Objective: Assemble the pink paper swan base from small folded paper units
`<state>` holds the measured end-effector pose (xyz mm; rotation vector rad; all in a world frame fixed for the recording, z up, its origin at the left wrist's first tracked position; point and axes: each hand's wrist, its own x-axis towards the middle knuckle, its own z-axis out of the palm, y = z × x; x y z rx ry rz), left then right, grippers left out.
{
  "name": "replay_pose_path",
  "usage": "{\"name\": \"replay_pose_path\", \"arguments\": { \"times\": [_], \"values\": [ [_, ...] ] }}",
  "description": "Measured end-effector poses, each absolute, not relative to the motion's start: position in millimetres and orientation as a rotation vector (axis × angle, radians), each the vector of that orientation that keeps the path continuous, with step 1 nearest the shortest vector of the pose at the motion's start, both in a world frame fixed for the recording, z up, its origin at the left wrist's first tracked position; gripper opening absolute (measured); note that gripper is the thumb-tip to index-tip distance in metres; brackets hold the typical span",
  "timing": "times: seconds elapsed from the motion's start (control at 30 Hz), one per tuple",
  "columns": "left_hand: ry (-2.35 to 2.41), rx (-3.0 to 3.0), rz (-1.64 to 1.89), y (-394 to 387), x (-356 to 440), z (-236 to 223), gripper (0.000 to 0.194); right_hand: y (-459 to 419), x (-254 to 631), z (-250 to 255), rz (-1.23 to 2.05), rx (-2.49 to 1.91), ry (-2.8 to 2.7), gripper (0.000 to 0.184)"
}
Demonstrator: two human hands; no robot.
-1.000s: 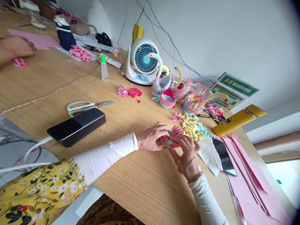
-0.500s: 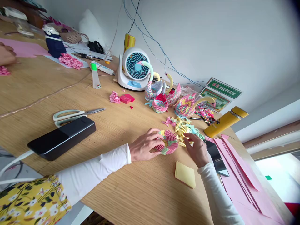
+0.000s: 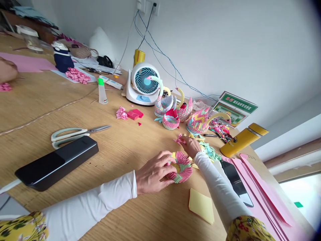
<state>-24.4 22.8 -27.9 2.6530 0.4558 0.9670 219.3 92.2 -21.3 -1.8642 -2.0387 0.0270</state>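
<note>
My left hand (image 3: 157, 172) is closed on the near-left rim of a round bowl (image 3: 185, 169) built from folded pink, green and yellow paper pieces. The bowl rests on the table with its hollow side up. Beyond it, my right hand (image 3: 191, 146) has its fingertips drawn together on small pink folded paper pieces (image 3: 178, 138). Green and yellow folded pieces (image 3: 209, 152) lie in a loose pile beside and under my right wrist, which partly hides them. A stack of yellow paper squares (image 3: 201, 205) lies nearer me.
Paper swans (image 3: 198, 121) and a small paper basket (image 3: 171, 119) stand behind, near a fan (image 3: 145, 83). Scissors (image 3: 70, 134) and a black power bank-like block (image 3: 59, 162) lie left. A yellow flask (image 3: 242, 140), phone (image 3: 237, 182) and pink sheets (image 3: 265, 194) are right. Another person's hand (image 3: 7, 70) shows far left.
My right hand has moved left and away from me, from the yellow pieces to the pink ones. The left hand keeps hold of the bowl. The view has tilted up slightly.
</note>
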Motion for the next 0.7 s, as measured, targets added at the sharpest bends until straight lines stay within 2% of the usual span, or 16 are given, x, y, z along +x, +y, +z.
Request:
{"name": "replay_pose_path", "arguments": {
  "times": [0.17,0.23,0.37,0.43,0.5,0.7],
  "values": [
    [0.427,2.609,1.001,23,-26,-28,0.026,88,221,-18,0.066,-1.859,-1.862,0.015],
    [0.458,2.548,1.082,23,-27,-24,0.03,75,219,-10,0.102,-1.837,-1.756,0.024],
    [0.707,2.295,1.243,26,-24,-11,0.023,31,202,12,0.323,-1.702,-1.642,0.044],
    [0.77,2.164,1.295,27,-20,-2,0.021,6,188,22,0.702,-1.496,-1.447,0.04],
    [0.736,2.063,1.281,25,-15,6,0.022,-16,173,32,0.905,-1.371,-1.346,0.035],
    [0.594,1.8,1.125,17,-2,14,0.022,-45,153,37,0.878,-1.311,-1.261,0.027]
  ]
}}
